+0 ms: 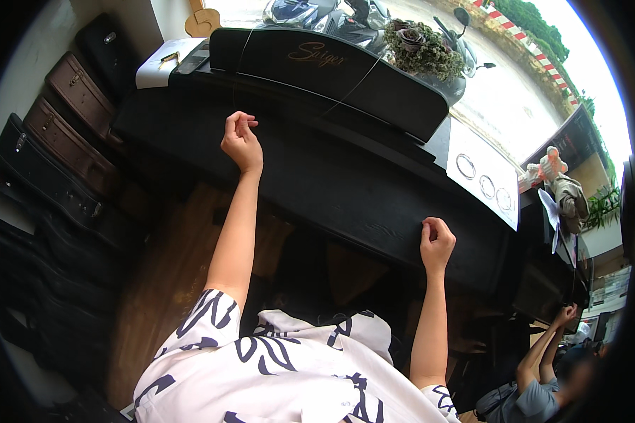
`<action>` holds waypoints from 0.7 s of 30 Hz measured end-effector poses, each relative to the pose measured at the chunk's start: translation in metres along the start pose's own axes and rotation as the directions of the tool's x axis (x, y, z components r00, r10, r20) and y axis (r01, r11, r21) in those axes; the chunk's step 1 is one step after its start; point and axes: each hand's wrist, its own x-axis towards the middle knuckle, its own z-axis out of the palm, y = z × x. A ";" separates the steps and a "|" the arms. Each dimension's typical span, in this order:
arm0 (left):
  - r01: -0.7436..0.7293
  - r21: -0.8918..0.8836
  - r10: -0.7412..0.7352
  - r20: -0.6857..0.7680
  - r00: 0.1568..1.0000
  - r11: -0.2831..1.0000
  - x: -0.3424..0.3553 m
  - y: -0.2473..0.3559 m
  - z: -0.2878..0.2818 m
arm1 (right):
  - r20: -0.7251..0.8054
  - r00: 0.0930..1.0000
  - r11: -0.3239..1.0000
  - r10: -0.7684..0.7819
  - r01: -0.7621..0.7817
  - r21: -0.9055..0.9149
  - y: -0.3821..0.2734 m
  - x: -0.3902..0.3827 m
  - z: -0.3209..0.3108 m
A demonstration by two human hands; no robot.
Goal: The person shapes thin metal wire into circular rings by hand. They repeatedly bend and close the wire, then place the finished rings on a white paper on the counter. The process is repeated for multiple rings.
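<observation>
My left hand [242, 144] is raised over the black lid of a piano [317, 180], thumb and fingers pinched together. From near its fingertips a thin wire [243, 53], which looks like an instrument string, runs up across the music stand. A second thin stretch of it slants over the stand's middle; where it ends cannot be seen. Above the lid's front edge at the right, my right hand [437, 243] is closed, fingers curled in; anything in it is too fine to make out. Coiled wires [487, 187] lie on a white sheet [461, 141] to the right.
At the lid's far left, a small yellow-and-black tool [169, 58] and a dark phone-like device [192, 62] rest on white paper. Dark instrument cases [56, 166] line the left wall. Dried flowers [420, 49] stand behind the music stand. Another person [536, 388] sits at lower right.
</observation>
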 end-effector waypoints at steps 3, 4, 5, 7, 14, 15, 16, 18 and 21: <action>0.055 -0.028 -0.056 -0.011 0.998 0.998 -0.008 0.013 -0.025 | -0.004 1.000 1.000 -0.003 0.003 0.007 0.002 0.000 0.000; 0.063 -0.044 -0.064 -0.009 0.998 0.997 -0.008 0.021 -0.034 | -0.006 1.000 1.000 -0.005 0.005 0.016 0.004 -0.001 0.001; 0.043 -0.045 -0.044 -0.011 0.999 0.998 -0.007 0.025 -0.042 | -0.004 1.000 1.000 -0.001 0.001 0.015 0.004 -0.002 0.000; 0.011 -0.045 -0.011 -0.002 1.000 0.999 -0.001 0.038 -0.059 | -0.002 1.000 1.000 0.003 -0.003 0.013 0.003 -0.001 0.000; -0.179 -0.013 0.178 0.154 0.972 0.984 -0.011 0.142 -0.097 | 0.004 1.000 0.961 -0.005 0.003 0.276 -0.031 -0.004 0.000; -0.188 -0.011 0.186 0.199 0.962 0.982 -0.020 0.159 -0.101 | 0.042 0.997 0.943 -0.061 0.043 0.331 -0.057 -0.005 0.000; -0.190 -0.012 0.187 0.249 0.950 0.982 -0.033 0.174 -0.104 | 0.062 0.985 0.898 -0.159 0.118 0.424 -0.083 -0.006 0.001; -0.231 -0.087 0.247 0.330 0.911 0.969 -0.056 0.207 -0.109 | 0.161 0.930 0.798 -0.331 0.185 0.574 -0.142 -0.008 -0.002; -0.212 -0.142 0.253 0.430 0.866 0.967 -0.093 0.240 -0.112 | 0.162 0.831 0.679 -0.531 0.303 0.669 -0.198 -0.009 0.003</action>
